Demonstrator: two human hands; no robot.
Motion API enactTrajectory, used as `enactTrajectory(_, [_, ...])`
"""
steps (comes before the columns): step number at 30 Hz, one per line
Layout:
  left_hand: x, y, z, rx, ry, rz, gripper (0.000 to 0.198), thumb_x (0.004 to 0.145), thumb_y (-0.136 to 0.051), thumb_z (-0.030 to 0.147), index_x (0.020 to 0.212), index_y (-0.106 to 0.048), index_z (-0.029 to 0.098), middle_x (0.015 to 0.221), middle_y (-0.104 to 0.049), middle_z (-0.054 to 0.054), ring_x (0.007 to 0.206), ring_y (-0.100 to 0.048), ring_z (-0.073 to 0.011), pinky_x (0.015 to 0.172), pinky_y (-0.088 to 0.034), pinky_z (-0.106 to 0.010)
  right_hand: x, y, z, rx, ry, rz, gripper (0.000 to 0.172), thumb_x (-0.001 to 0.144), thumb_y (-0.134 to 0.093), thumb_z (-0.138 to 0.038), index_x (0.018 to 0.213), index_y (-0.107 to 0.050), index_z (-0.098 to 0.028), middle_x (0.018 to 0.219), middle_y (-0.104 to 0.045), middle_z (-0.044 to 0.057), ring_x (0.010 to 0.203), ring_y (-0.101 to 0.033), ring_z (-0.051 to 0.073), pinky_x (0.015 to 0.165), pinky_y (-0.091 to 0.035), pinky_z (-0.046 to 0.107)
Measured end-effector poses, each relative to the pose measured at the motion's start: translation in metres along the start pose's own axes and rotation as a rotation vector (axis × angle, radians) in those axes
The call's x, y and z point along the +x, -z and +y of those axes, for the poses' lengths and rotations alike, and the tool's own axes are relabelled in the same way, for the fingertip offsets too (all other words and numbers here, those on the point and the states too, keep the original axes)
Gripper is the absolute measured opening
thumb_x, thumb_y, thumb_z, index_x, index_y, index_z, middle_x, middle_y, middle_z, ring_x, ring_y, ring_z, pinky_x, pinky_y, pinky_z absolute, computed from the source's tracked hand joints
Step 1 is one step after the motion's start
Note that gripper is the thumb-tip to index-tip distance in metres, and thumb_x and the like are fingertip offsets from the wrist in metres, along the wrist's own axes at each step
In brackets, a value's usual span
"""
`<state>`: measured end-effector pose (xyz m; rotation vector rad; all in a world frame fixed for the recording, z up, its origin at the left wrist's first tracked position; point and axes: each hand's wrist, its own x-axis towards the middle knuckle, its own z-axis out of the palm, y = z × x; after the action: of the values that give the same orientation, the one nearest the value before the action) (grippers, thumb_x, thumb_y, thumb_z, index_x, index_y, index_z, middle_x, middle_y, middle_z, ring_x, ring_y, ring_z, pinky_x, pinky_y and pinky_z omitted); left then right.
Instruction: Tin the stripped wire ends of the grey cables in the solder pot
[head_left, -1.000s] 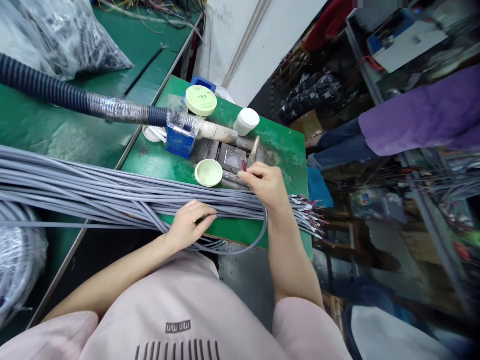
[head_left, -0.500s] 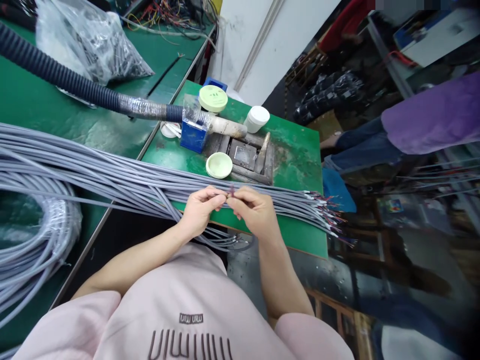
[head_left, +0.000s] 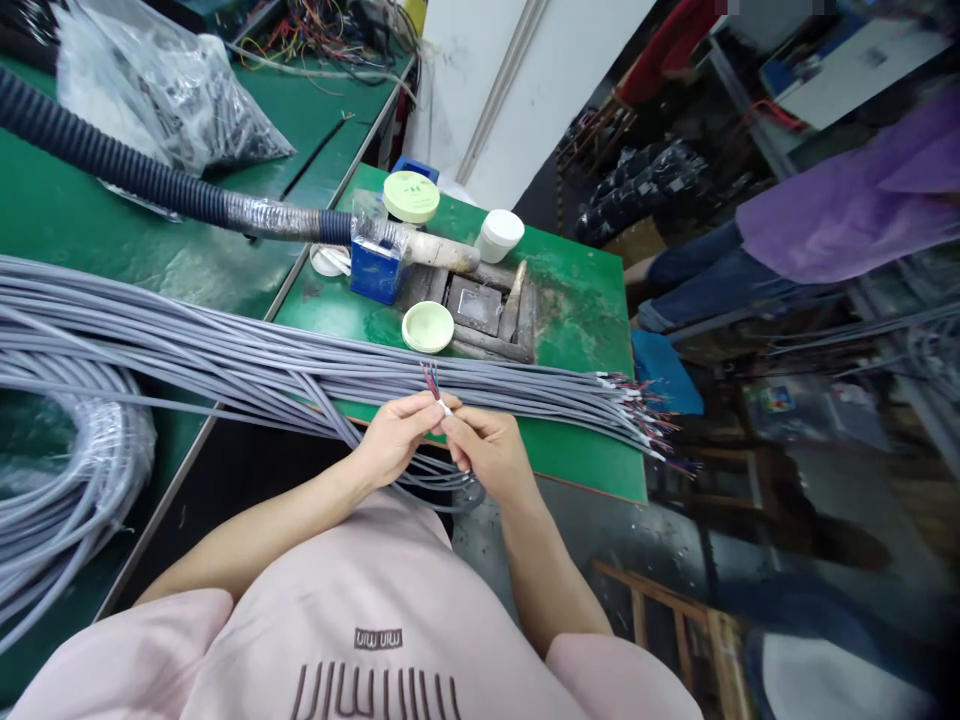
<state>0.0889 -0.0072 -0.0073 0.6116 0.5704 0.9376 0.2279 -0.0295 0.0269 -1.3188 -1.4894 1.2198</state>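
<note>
Fingertips together, my left hand [head_left: 399, 436] and my right hand [head_left: 489, 446] pinch the end of one cable over the bench's near edge. Thin coloured wires [head_left: 430, 378], red and blue among them, fan upward from the fingers. A short white piece [head_left: 446, 409] shows at the base of the wires, between the two hands. Just beyond lies a thick bundle of grey cables [head_left: 360, 368], its stripped ends [head_left: 645, 410] spread out on the right. More cable ends [head_left: 442, 478] hang below my hands.
Behind the bundle stand a small metal pot [head_left: 476, 305] in a dark frame, a pale green dish [head_left: 427, 327], a round tin [head_left: 411, 196] and a white tub [head_left: 500, 235]. A ribbed hose [head_left: 195, 200] reaches in from the left. A person in purple [head_left: 840, 210] stands at right.
The coloured wires now stand upright and spread above my fingers, with the white piece showing. My right hand has turned slightly inward. The whole view has shifted a little.
</note>
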Motion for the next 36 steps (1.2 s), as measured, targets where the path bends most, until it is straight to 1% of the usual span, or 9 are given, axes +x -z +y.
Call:
enactTrajectory(2, [-0.001, 0.003, -0.001, 0.042, -0.038, 0.068, 0.025, 0.067, -0.078, 0.037, 0.071, -0.071, 0.014, 0.074, -0.065, -0.003, 0.07, -0.058, -0.0137, 0.072, -0.047, -0.029, -0.001, 0.003, -0.004, -0.181, 0.069, -0.002, 0.035, 0.088, -0.055, -0.04, 0.061, -0.062, -0.019, 0.052, -0.056, -0.002, 0.047, -0.05, 0.01, 0.049, -0.038, 0.024])
enactTrajectory(5, [-0.002, 0.007, -0.001, 0.048, -0.053, 0.153, 0.025, 0.061, -0.082, 0.036, 0.067, -0.071, 0.015, 0.075, -0.068, -0.002, 0.072, -0.058, -0.0116, 0.074, -0.044, -0.025, 0.002, 0.007, -0.013, -0.479, 0.278, 0.164, 0.025, 0.086, -0.06, -0.033, 0.065, -0.064, -0.019, 0.064, -0.062, 0.001, 0.064, -0.055, 0.014, 0.064, -0.042, 0.028])
enactTrajectory(8, [-0.002, 0.007, -0.004, 0.088, -0.042, 0.157, 0.028, 0.059, -0.083, 0.039, 0.068, -0.072, 0.014, 0.069, -0.068, -0.002, 0.068, -0.057, -0.0118, 0.073, -0.044, -0.025, 0.01, 0.004, -0.02, -0.628, 0.434, 0.299, 0.016, 0.083, -0.063, -0.03, 0.071, -0.063, -0.02, 0.067, -0.061, 0.001, 0.068, -0.053, 0.016, 0.067, -0.043, 0.03])
enactTrajectory(12, [-0.003, 0.005, -0.008, 0.133, -0.061, 0.115, 0.029, 0.065, -0.08, 0.041, 0.073, -0.073, 0.014, 0.07, -0.068, -0.002, 0.069, -0.059, -0.0135, 0.077, -0.046, -0.028, 0.021, -0.005, -0.025, -0.73, 0.541, 0.312, 0.013, 0.082, -0.063, -0.03, 0.075, -0.063, -0.02, 0.07, -0.06, 0.004, 0.068, -0.052, 0.018, 0.065, -0.042, 0.033])
enactTrajectory(19, [-0.002, 0.003, -0.004, 0.185, -0.093, 0.05, 0.026, 0.061, -0.083, 0.032, 0.072, -0.068, 0.014, 0.069, -0.065, 0.001, 0.066, -0.058, -0.0105, 0.071, -0.048, -0.025, 0.021, -0.01, -0.024, -0.628, 0.543, 0.364, 0.02, 0.088, -0.057, -0.025, 0.069, -0.065, -0.022, 0.063, -0.062, 0.001, 0.064, -0.054, 0.016, 0.064, -0.043, 0.032])
enactTrajectory(24, [-0.002, 0.003, -0.001, 0.067, -0.025, 0.123, 0.03, 0.059, -0.084, 0.033, 0.066, -0.063, 0.013, 0.06, -0.062, 0.002, 0.057, -0.061, -0.0098, 0.064, -0.054, -0.024, 0.014, -0.004, -0.019, -0.558, 0.549, 0.354, 0.014, 0.087, -0.059, -0.023, 0.077, -0.07, -0.023, 0.068, -0.067, 0.001, 0.066, -0.058, 0.017, 0.066, -0.045, 0.034])
enactTrajectory(29, [-0.001, 0.004, 0.005, -0.047, 0.028, 0.135, 0.03, 0.057, -0.086, 0.03, 0.072, -0.067, 0.012, 0.072, -0.07, -0.002, 0.064, -0.065, -0.0109, 0.064, -0.057, -0.023, 0.012, 0.012, -0.009, -0.529, 0.558, 0.31, 0.014, 0.088, -0.058, -0.022, 0.09, -0.072, -0.025, 0.08, -0.072, 0.002, 0.073, -0.063, 0.018, 0.071, -0.049, 0.036])
enactTrajectory(33, [0.002, 0.002, 0.007, -0.021, 0.044, 0.173, 0.031, 0.058, -0.085, 0.029, 0.076, -0.067, 0.012, 0.073, -0.07, -0.002, 0.061, -0.065, -0.0095, 0.061, -0.055, -0.021, 0.011, 0.024, -0.003, -0.498, 0.562, 0.272, 0.015, 0.087, -0.058, -0.021, 0.095, -0.07, -0.026, 0.085, -0.071, 0.002, 0.079, -0.064, 0.018, 0.074, -0.049, 0.037])
enactTrajectory(36, [0.004, -0.003, 0.005, 0.036, 0.022, 0.195, 0.031, 0.055, -0.086, 0.029, 0.067, -0.062, 0.012, 0.069, -0.068, 0.0, 0.056, -0.062, -0.0078, 0.06, -0.054, -0.021, 0.013, 0.023, -0.006, -0.528, 0.582, 0.285, 0.01, 0.085, -0.061, -0.022, 0.088, -0.07, -0.025, 0.078, -0.069, 0.002, 0.075, -0.061, 0.018, 0.071, -0.049, 0.035])
